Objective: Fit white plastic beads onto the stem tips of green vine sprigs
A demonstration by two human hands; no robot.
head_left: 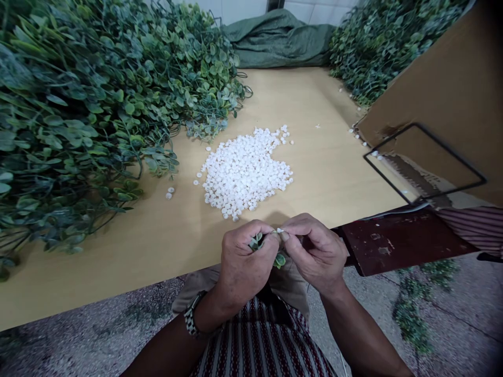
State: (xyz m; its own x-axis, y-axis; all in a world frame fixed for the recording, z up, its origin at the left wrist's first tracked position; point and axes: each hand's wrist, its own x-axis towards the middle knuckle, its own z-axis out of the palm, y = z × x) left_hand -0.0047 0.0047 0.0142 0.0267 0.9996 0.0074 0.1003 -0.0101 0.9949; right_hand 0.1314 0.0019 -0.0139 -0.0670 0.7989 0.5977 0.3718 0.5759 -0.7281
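My left hand (248, 257), with a watch on its wrist, is closed around an artificial leaf stem (256, 242); green leaves poke out between and below the fingers. Thumb and forefinger of my right hand (317, 252) pinch a small white plastic piece (279, 230) against the stem's end. The fingertips of both hands meet just over the table's front edge, and they partly hide the joint. Beyond them on the table lies a heap of small white plastic pieces (245, 173).
Artificial greenery (118, 89) is piled on the left of the wooden table (188, 251), with more greenery (393, 47) at the back right. A green cloth bundle (281, 39) lies at the back. On the right stand a cardboard sheet (444, 99), a black wire frame (426, 162) and a dark red stool (404, 241).
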